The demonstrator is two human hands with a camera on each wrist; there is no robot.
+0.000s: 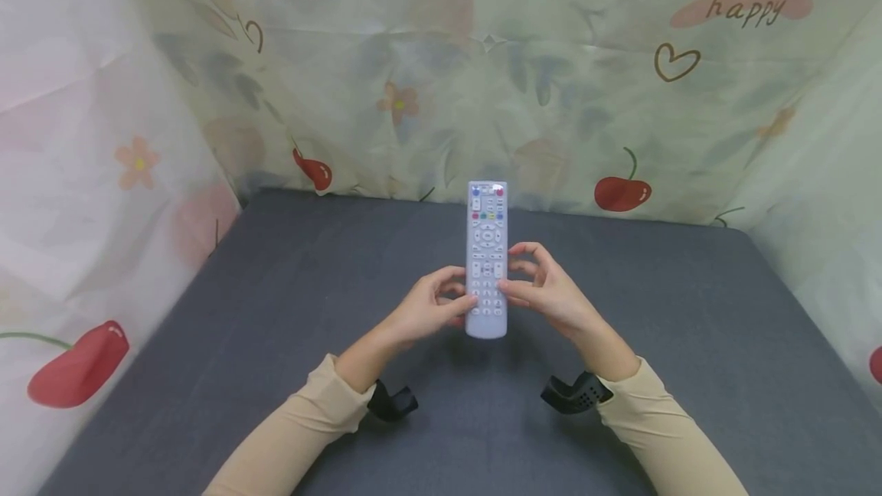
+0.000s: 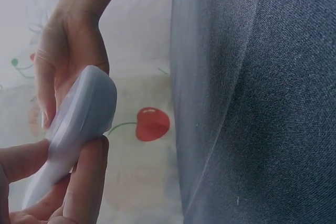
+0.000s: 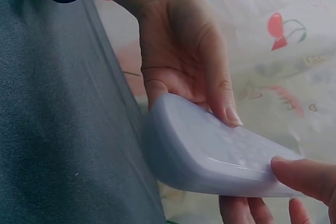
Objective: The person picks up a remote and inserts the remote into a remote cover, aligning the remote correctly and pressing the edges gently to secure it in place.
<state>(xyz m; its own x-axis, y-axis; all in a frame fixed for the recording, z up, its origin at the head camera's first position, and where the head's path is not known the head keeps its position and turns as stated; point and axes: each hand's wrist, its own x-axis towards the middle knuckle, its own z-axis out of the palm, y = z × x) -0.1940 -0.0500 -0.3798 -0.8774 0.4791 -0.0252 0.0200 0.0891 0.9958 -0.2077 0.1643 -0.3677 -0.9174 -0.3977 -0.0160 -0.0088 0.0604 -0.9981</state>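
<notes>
A white remote control (image 1: 487, 251) with several rows of buttons is held up above the dark table, its button face toward the head camera. My left hand (image 1: 439, 303) grips its lower left edge, thumb on the front and fingers behind. On the opposite edge, slightly higher, my right hand (image 1: 547, 285) pinches it with the thumb over the buttons. The left wrist view shows the remote (image 2: 94, 103) end-on, tilted between thumb and fingers. From the right wrist, the rounded lower end of the remote (image 3: 178, 145) shows close up, with both thumbs on its face.
The dark grey table (image 1: 331, 251) spreads beneath both forearms. Behind it hangs a patterned curtain (image 1: 441, 83) with cherries and flowers, and similar cloth closes both sides. Black wrist mounts (image 1: 393, 402) stick out from the beige sleeves (image 1: 296, 427).
</notes>
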